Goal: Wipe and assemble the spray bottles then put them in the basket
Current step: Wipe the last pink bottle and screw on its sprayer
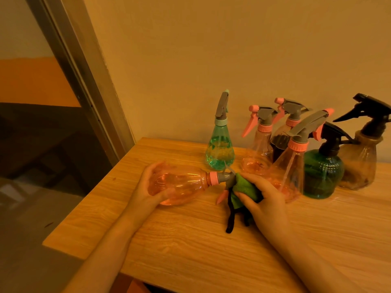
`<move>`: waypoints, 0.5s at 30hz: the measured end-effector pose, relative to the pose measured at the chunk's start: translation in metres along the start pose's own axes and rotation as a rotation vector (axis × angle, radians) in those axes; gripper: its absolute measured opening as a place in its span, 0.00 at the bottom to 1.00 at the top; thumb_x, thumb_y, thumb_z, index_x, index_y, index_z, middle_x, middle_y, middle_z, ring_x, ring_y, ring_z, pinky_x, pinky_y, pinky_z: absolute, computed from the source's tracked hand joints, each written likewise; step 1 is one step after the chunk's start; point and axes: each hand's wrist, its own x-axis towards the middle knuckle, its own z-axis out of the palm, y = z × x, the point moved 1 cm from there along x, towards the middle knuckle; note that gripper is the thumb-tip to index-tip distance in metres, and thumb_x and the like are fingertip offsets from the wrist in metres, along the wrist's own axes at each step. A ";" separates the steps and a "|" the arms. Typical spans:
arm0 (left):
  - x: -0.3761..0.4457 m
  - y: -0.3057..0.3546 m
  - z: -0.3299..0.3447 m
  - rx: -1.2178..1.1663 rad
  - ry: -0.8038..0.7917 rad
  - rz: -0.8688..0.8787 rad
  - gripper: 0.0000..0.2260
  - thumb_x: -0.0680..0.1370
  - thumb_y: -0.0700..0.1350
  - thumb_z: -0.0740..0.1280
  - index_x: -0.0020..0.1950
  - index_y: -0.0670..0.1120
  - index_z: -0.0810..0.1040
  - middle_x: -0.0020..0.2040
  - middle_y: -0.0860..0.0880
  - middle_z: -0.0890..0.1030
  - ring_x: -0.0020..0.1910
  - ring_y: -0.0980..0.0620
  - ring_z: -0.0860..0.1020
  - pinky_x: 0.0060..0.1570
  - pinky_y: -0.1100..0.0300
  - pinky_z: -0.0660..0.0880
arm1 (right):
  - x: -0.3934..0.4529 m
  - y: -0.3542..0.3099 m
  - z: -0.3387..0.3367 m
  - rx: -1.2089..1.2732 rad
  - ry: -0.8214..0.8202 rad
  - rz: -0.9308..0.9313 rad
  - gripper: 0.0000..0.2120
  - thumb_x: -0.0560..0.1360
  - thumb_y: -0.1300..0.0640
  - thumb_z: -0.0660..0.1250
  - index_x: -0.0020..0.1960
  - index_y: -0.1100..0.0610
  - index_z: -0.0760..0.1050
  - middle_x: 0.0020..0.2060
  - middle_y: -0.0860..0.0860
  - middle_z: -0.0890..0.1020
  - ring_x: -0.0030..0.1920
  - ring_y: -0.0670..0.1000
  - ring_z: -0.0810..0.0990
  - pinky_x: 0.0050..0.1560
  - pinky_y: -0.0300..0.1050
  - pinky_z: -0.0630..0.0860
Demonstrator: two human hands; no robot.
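two hands (148, 187) work low in the centre of the frame. the left one cups the fat base of a pink bottle (177, 185) lying on its side, fingers curled round it. right hand (262, 199) is closed around a green cloth (245, 189) bunched over the bottle's grey spray head (227, 178); a pink trigger (222, 196) pokes out below, and dark strips of the cloth's edging hang down to the surface (190, 250).

looks like mid-wipe on this bottle; head is already screwed on, so assembly for this one seems done. behind it, right half of the frame, six more bottles stand upright with heads on: teal bottle (220, 151) nearest the centre, three pink-collared bottles (292, 163) clustered together, one of them with a dark body, then a dark green bottle (323, 174) and a brownish bottle (359, 166) at far right, both with black heads. can't tell which are wiped already. no basket in view, so the whole putting-away step looks left to do.

surface is light wood grain, pushed against a plain beige wall (232, 49). a metal frame (84, 70) with glass runs down the upper left of the picture, dark room behind it. lighting warm and dim.
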 end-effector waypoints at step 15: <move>-0.003 0.000 0.005 0.126 0.040 0.113 0.32 0.60 0.56 0.78 0.59 0.69 0.68 0.59 0.68 0.71 0.57 0.69 0.72 0.44 0.73 0.74 | 0.001 0.001 -0.001 -0.043 0.014 0.054 0.19 0.70 0.65 0.72 0.55 0.46 0.77 0.44 0.35 0.78 0.50 0.31 0.74 0.47 0.24 0.68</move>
